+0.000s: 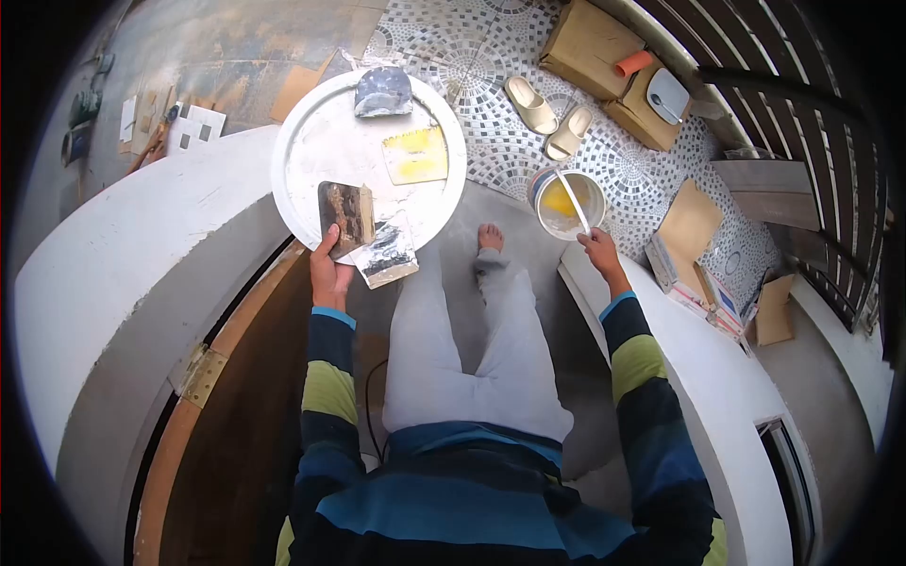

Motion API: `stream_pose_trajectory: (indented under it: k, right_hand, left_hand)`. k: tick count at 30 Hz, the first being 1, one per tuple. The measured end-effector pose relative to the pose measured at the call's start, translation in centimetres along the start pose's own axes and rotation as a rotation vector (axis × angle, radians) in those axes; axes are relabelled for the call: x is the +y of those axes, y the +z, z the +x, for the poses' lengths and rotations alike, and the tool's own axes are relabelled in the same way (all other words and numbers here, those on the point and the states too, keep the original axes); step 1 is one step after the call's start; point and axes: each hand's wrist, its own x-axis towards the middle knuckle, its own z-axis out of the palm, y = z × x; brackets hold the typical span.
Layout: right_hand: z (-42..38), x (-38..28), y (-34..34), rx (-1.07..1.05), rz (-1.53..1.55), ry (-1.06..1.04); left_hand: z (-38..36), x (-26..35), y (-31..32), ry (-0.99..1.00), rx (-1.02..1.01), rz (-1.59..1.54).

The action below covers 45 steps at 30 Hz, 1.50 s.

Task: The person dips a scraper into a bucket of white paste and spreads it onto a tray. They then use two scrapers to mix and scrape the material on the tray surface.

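My left hand (330,274) is closed at the near rim of a large white round lid (307,141), its thumb pressed on a dark scraper (342,212) crusted with brown. Beside that, a white scraper with black smears (389,250) juts over the rim. A yellow-smeared notched spreader (415,156) and a grey scraper (384,92) lie on the lid's far side. My right hand (601,253) is closed around the near end of a white strip-like handle (573,201) crossing a bucket (540,193). Yellow material shows inside the bucket.
White low walls (142,222) flank me, with a wooden door (222,453) at left. Ahead on the mosaic floor (462,71) are pale sandals (531,104) and cardboard boxes (595,47). An opened carton (689,226) lies at right near a slatted railing (802,94).
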Motion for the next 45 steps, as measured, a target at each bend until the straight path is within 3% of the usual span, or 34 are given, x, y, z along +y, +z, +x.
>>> stream_pose_trajectory:
  k: [2,3,5,7,11,15,16,19,21,23,25,27,29,31,40,43,45]
  right_hand:
    - [2.5,-0.3,1.3,0.017,0.013,-0.061]
    - [15.2,-7.5,2.2,0.063,0.078,-0.118]
    - [24.2,-10.1,2.5,0.092,0.108,-0.151]
    - [29.0,-14.2,7.2,-0.004,0.165,-0.156]
    - [36.4,-19.0,13.1,0.059,0.097,-0.217]
    - [39.1,-19.6,18.5,0.151,0.021,-0.148]
    - [38.9,-19.4,19.2,0.17,0.168,-0.148]
    - [36.0,-20.1,18.9,0.004,-0.021,-0.073]
    - [36.5,-21.7,15.3,0.688,-0.474,-0.588]
    - [33.4,-26.9,14.5,0.638,-0.404,-0.748]
    - [32.8,-28.8,16.4,0.377,-0.456,-0.944]
    - [32.8,-30.9,19.6,0.11,-0.413,-0.99]
    - [33.8,-33.1,22.8,-0.025,-0.47,-0.944]
    - [35.4,-33.9,25.8,-0.045,-0.456,-1.028]
    - [41.7,-38.6,32.8,-0.039,-0.42,-1.221]
    - [41.9,-40.8,35.0,-0.036,-0.396,-1.243]
    - [40.7,-40.3,36.1,-0.022,-0.475,-1.258]
  left_hand:
    - [-1.4,0.1,-0.4,0.001,-0.001,-0.009]
    - [8.9,2.7,3.0,0.11,-0.104,0.012]
    - [13.4,3.4,4.0,0.083,-0.183,-0.022]
    - [15.3,5.3,0.2,0.044,-0.142,-0.015]
    - [21.1,5.9,-4.7,0.046,-0.013,0.037]
    - [23.9,6.2,-10.4,-0.008,0.021,0.071]
    - [23.4,6.7,-11.4,0.014,0.039,0.095]
    - [21.7,8.3,-14.2,0.005,0.084,0.17]
    - [29.5,4.7,-13.6,-0.019,-0.048,0.09]
    - [35.0,2.8,-14.6,-0.044,-0.081,0.053]
    - [37.2,2.6,-15.7,-0.028,-0.115,0.026]
    - [39.4,2.8,-16.7,-0.021,-0.123,0.112]
    - [40.8,4.4,-17.0,0.021,-0.115,0.152]
    - [41.8,5.0,-18.3,-0.076,-0.13,0.232]
    - [43.9,4.7,-19.3,-0.028,-0.186,0.332]
    - [44.3,3.8,-18.5,0.182,-0.101,0.402]
    - [43.1,2.2,-19.0,0.389,0.109,0.5]
